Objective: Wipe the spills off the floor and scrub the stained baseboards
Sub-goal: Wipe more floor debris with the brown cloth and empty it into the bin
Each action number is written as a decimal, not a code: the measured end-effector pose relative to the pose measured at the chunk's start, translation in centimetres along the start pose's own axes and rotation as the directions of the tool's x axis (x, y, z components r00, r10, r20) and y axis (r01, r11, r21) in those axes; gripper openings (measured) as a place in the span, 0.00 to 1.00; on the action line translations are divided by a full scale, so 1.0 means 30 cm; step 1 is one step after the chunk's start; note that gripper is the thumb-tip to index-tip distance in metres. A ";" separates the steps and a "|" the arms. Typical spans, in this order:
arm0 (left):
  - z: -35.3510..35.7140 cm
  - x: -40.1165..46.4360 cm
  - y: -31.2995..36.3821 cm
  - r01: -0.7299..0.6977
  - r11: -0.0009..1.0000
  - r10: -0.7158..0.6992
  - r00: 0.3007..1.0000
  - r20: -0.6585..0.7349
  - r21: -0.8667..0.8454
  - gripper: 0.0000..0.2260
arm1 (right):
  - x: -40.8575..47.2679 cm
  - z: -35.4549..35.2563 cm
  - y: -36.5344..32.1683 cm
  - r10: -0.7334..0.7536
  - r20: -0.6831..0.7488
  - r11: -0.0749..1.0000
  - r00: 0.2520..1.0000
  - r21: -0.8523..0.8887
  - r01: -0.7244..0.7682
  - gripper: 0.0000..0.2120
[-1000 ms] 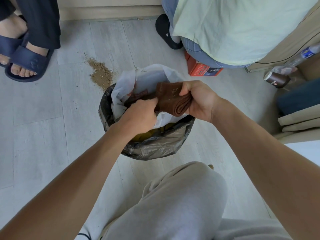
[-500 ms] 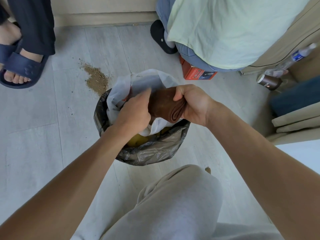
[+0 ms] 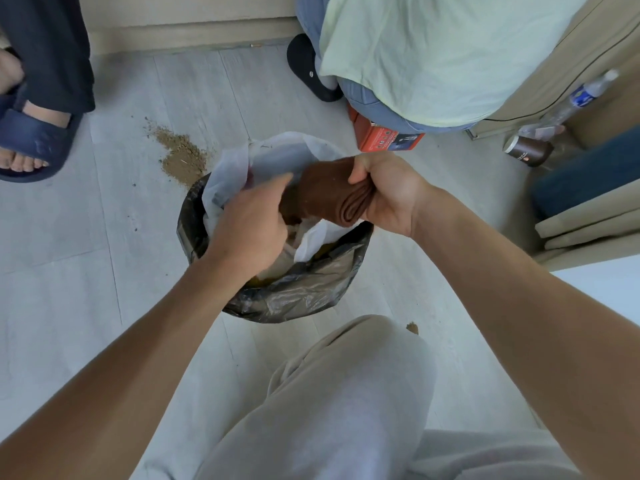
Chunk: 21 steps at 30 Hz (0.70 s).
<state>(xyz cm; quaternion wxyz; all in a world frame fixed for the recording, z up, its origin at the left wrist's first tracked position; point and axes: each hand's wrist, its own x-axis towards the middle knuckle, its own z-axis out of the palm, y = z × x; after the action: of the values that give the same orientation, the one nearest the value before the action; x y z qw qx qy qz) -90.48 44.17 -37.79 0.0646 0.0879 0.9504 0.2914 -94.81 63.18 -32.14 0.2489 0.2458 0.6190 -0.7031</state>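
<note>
Crouching over the black-lined bin, the person holds a brown cloth bunched above its mouth. The right hand grips one end, fingers curled round the folded edges, while the left hand lies against the other end with its fingers fairly straight — pressing or brushing the fabric, I'd guess, to knock dirt down into the white bag inside the bin. The cloth's long axis runs left to right between the two hands.

What the next move turns on, to my eye: the brown powder spill lies on the floor just beyond the bin's far-left rim, so the left hand is nearer to it. A second, much smaller crumb patch sits near the person's knee, on the right. The baseboard runs along the far wall, well apart from both hands.

Counted: one cloth, one bin, two spill patches, one baseboard strip in view.
</note>
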 end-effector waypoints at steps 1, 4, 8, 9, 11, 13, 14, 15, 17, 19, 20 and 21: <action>0.002 -0.006 0.010 -0.050 0.998 0.050 0.999 -0.013 -0.034 0.28 | 0.001 0.003 -0.002 -0.009 0.002 1.000 1.000 0.012 0.009 0.37; 0.002 -0.029 0.009 -0.070 0.988 0.036 0.972 0.233 0.141 0.20 | -0.003 0.000 -0.007 -0.016 -0.038 1.000 0.999 0.017 0.016 0.35; -0.023 -0.002 0.018 -0.070 0.997 0.070 0.997 -0.008 0.033 0.26 | -0.012 -0.007 -0.017 -0.022 -0.035 0.997 0.999 0.078 0.025 0.38; -0.026 -0.006 0.035 -0.117 0.993 0.116 0.993 0.035 0.016 0.29 | -0.013 -0.007 -0.019 -0.029 -0.036 0.995 0.999 0.093 0.032 0.40; -0.028 -0.004 0.021 -0.094 0.994 0.088 0.991 0.103 0.057 0.25 | -0.020 -0.015 -0.017 -0.021 -0.053 0.996 0.998 0.082 0.026 0.42; -0.030 0.037 -0.026 0.012 0.998 -0.017 0.995 0.093 0.061 0.22 | -0.022 -0.045 -0.024 -0.011 -0.071 0.997 0.997 0.081 0.017 0.35; -0.029 0.056 -0.039 0.016 0.996 -0.030 0.987 0.160 0.088 0.21 | -0.024 -0.056 -0.027 -0.010 -0.075 0.996 0.997 0.091 0.017 0.31; -0.024 0.074 -0.045 -0.022 0.993 -0.010 0.962 0.273 0.114 0.18 | -0.028 -0.064 -0.029 -0.009 -0.080 0.995 0.997 0.095 0.016 0.28; -0.003 0.090 -0.031 -0.089 0.982 -0.003 0.875 0.484 0.166 0.15 | -0.036 -0.079 -0.030 -0.007 -0.079 0.997 0.997 0.081 0.013 0.31; 0.029 0.097 -0.014 -0.121 0.970 -0.041 0.775 0.631 0.213 0.16 | -0.042 -0.090 -0.032 -0.019 -0.077 0.996 0.997 0.083 0.025 0.32; 0.041 0.092 -0.006 -0.130 0.969 -0.049 0.732 0.680 0.210 0.16 | -0.045 -0.094 -0.029 -0.025 -0.077 0.997 0.997 0.072 0.031 0.31; 0.048 0.083 -0.002 -0.134 0.973 -0.044 0.690 0.723 0.188 0.16 | -0.047 -0.100 -0.029 -0.030 -0.073 0.997 0.997 0.062 0.034 0.29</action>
<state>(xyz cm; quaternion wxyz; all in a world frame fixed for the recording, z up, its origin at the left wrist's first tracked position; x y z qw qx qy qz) -92.66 45.43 -39.18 0.4153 0.2255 0.8724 0.1249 -94.21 66.32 -30.90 0.2073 0.2688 0.6088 -0.7170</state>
